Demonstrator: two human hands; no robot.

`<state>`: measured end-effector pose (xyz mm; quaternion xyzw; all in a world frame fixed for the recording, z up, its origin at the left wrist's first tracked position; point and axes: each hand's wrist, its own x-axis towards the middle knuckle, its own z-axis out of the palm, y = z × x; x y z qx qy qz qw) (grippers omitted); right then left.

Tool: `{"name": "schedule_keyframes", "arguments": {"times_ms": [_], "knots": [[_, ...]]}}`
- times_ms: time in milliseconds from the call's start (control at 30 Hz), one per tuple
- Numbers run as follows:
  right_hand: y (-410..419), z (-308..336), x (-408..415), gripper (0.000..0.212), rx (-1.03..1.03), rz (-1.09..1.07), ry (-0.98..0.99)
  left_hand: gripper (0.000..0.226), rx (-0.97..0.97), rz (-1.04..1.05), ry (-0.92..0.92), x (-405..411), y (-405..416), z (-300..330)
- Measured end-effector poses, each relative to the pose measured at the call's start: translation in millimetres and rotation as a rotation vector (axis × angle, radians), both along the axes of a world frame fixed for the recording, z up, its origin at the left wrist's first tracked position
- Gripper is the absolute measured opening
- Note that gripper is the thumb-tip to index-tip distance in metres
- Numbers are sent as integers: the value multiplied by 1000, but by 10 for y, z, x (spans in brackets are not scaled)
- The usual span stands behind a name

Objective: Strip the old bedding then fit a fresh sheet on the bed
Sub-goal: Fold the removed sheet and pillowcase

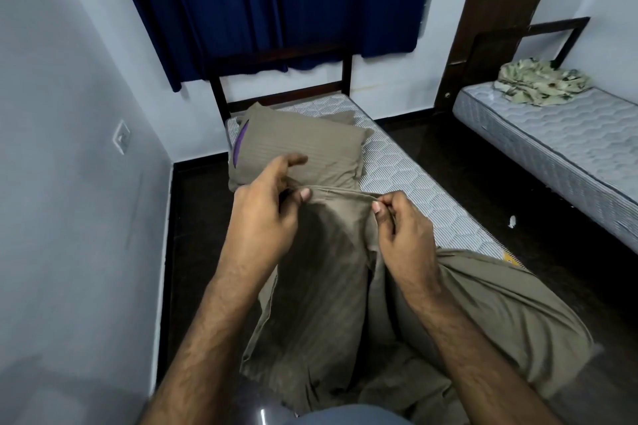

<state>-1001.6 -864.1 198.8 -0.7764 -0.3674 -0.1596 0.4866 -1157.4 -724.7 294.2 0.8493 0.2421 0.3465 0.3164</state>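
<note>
At the frame's centre, the left hand [266,214] and right hand [402,231] each pinch the taut hem of the brown sheet [331,286] above the mattress [411,179].

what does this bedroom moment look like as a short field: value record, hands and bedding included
setting: bedroom, two beds, dark blue curtain
left hand: pinches the hem of the brown sheet
right hand: pinches the same hem, further right
sheet state: bunched and hanging from the hands over the near end of the bare mattress
pillow: brown case, at the head end, a purple strip showing at its left edge
other bed: bare mattress with crumpled floral cloth on it
task stage: mattress uncovered, sheet not fitted
</note>
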Motion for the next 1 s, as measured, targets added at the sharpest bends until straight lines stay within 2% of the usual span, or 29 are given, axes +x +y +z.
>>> {"name": "schedule_keyframes", "arguments": {"times_ms": [167,267,400,467,533,567,633,667,733,800,900,967,1000], "knots": [[-30,67,-50,21,3,1,55,25,-528,-67,-257,115,-64,-127],[-24,25,-14,19,-12,26,-27,30,-794,-119,-378,147,-172,-112],[3,-27,5,27,-51,40,-62,35,-886,-116,-461,177,-204,-84],[3,-10,-28,27,-54,46,-65,30,-803,-128,-441,162,-241,-51],[0,19,-69,27,-47,56,-65,12,-525,-143,-273,123,-261,3],[1,34,-90,27,-42,62,-58,17,-360,-151,-105,123,-258,22],[11,60,-141,26,-25,71,-33,45,-73,-99,279,127,-266,55],[14,67,-163,26,-14,73,-17,50,33,-41,387,125,-289,97],[17,80,-195,24,13,75,18,51,88,-4,436,96,-326,180],[6,86,-197,18,38,69,56,64,58,-82,455,58,-320,239],[-9,72,-152,17,86,54,94,84,151,-202,639,27,-314,268],[-16,69,-109,18,130,45,120,70,284,-178,738,47,-349,222],[-23,69,-87,19,143,40,130,56,338,-152,719,66,-356,182]]}}
